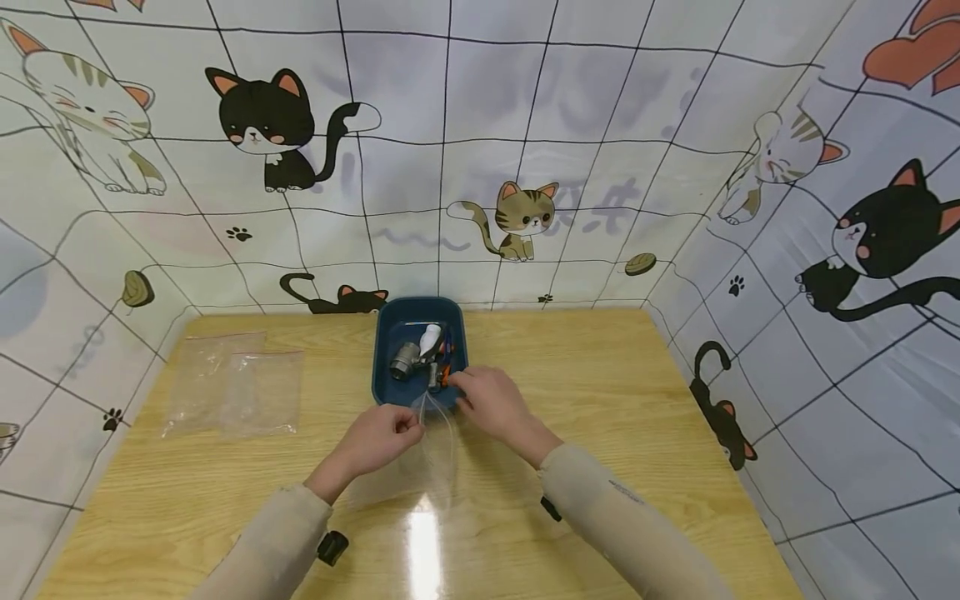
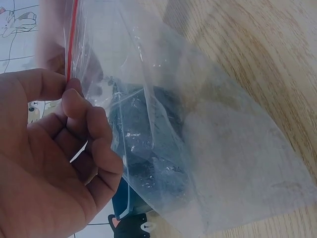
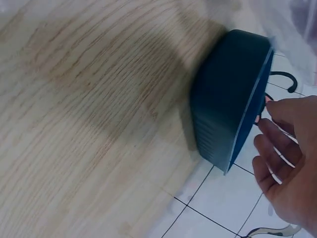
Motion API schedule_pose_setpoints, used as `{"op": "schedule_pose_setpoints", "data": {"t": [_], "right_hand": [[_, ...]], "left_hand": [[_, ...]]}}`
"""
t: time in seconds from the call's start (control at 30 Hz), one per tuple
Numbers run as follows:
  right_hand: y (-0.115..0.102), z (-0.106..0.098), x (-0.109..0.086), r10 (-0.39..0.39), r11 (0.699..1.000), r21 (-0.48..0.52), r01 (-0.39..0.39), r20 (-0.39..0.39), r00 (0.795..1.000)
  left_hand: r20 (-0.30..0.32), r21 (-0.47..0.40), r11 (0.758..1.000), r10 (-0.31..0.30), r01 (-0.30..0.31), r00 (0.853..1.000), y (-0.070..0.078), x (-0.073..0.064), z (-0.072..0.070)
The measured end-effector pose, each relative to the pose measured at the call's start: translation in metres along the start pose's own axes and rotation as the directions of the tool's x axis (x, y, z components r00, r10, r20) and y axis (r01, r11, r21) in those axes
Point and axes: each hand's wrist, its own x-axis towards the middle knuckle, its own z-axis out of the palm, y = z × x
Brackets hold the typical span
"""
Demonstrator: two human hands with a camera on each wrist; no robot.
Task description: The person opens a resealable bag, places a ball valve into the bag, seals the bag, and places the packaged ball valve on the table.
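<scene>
My left hand (image 1: 386, 437) pinches the red-striped top edge of a clear zip bag (image 2: 237, 153) between thumb and index finger. The bag hangs below the hand, its mouth close by the near rim of a dark blue bin (image 1: 381, 379). Inside the bin lie a grey metallic cylinder (image 1: 405, 361), a white rounded piece (image 1: 430, 338) and several small orange, black and blue items. Over the bin's right rim is my right hand (image 1: 491, 404), fingertips reaching to the orange items. In the right wrist view its fingers are loosely bent, with nothing visible between them.
Two flat clear zip bags (image 1: 262, 396) overlap at the left of the wooden table (image 1: 585, 375). Cloth walls (image 1: 420, 92) with cat drawings close off the back and sides. The bin stands near the table's back edge.
</scene>
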Motion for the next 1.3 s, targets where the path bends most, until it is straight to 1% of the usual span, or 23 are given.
{"op": "schedule_pose_setpoints", "data": {"t": [0.1, 0.23, 0.37, 0.5, 0.63, 0.77, 0.87, 1.0, 1.13, 1.3], "right_hand": [[0.003, 0.009, 0.009, -0.056, 0.996, -0.070, 0.056, -0.011, 0.998], [0.007, 0.017, 0.023, -0.094, 0.984, -0.150, 0.097, 0.028, 0.995], [0.010, 0.024, 0.038, -0.095, 0.972, -0.206, 0.109, 0.077, 0.993], [0.013, 0.032, 0.053, -0.107, 0.962, -0.240, 0.128, 0.098, 0.989], [0.014, 0.038, 0.068, -0.130, 0.944, -0.290, 0.160, 0.120, 0.984], [0.013, 0.044, 0.082, -0.126, 0.927, -0.334, 0.170, 0.150, 0.981], [0.011, 0.047, 0.090, -0.112, 0.924, -0.344, 0.168, 0.178, 0.978], [0.006, 0.053, 0.099, -0.099, 0.930, -0.326, 0.167, 0.215, 0.972], [-0.001, 0.060, 0.107, -0.099, 0.932, -0.312, 0.186, 0.274, 0.957], [-0.004, 0.063, 0.112, -0.072, 0.933, -0.314, 0.177, 0.318, 0.945]], "left_hand": [[-0.001, -0.013, 1.000, 0.003, -0.003, 1.000, -0.001, 0.000, -0.001], [-0.007, -0.023, 1.000, 0.011, -0.011, 1.000, 0.000, 0.000, -0.002], [-0.011, -0.011, 1.000, 0.020, -0.020, 1.000, -0.001, 0.000, -0.002], [-0.010, -0.015, 0.999, 0.032, -0.032, 0.999, -0.003, 0.001, -0.002], [-0.004, -0.020, 0.999, 0.041, -0.041, 0.999, -0.005, 0.002, -0.002], [-0.006, -0.029, 0.998, 0.050, -0.050, 0.999, -0.007, 0.001, -0.003], [-0.005, -0.030, 0.998, 0.051, -0.051, 0.999, -0.008, 0.001, -0.004], [0.002, -0.032, 0.998, 0.055, -0.055, 0.999, -0.009, 0.000, -0.004], [0.006, -0.050, 0.997, 0.058, -0.057, 0.998, -0.011, -0.001, -0.005], [0.001, -0.061, 0.996, 0.067, -0.067, 0.998, -0.012, 0.000, -0.004]]}}
